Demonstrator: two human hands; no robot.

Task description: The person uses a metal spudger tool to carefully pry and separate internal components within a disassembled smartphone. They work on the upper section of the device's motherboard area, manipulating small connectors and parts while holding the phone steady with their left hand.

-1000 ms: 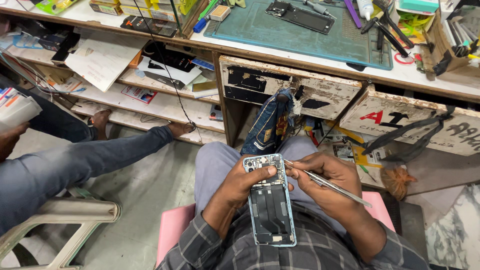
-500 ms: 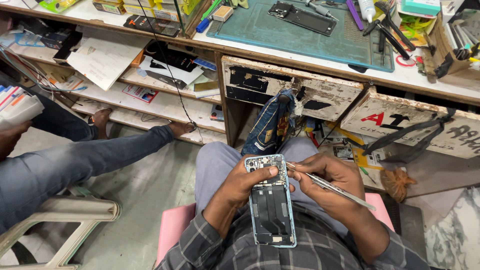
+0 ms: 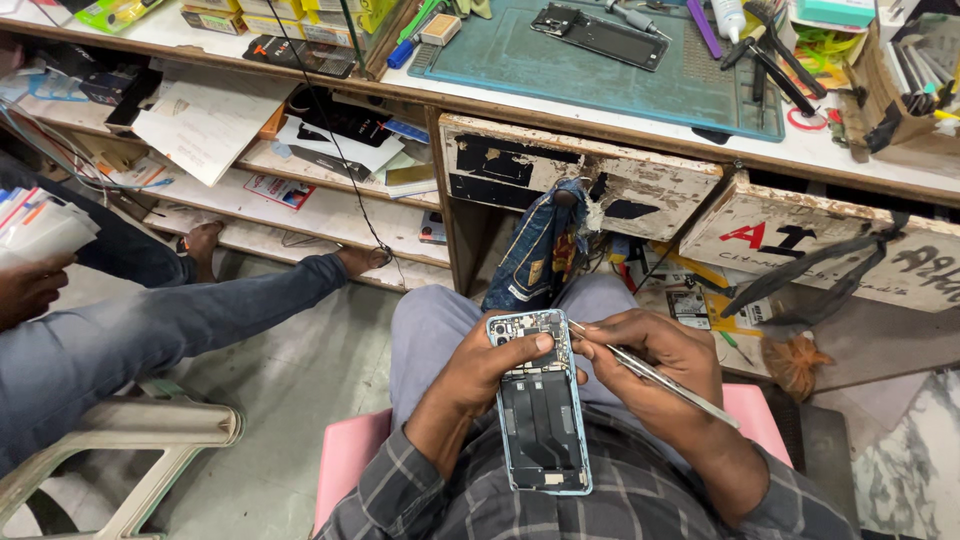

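My left hand grips an opened phone with its back cover off, held upright over my lap, thumb lying across its upper part. My right hand holds metal tweezers, their tips touching the phone's upper right edge near the camera section. The phone's black inner plates and pale blue frame face me. Both hands are above my grey trousers and checked shirt.
A worn workbench stands ahead with a green mat, tools and a bottle. Two scuffed drawers hang below, a patterned cloth draped there. Another person's leg stretches in from the left; a plastic chair sits lower left.
The hands and phone have held nearly still; the tweezers' tips stay at the phone's top right. The view has shifted slightly.
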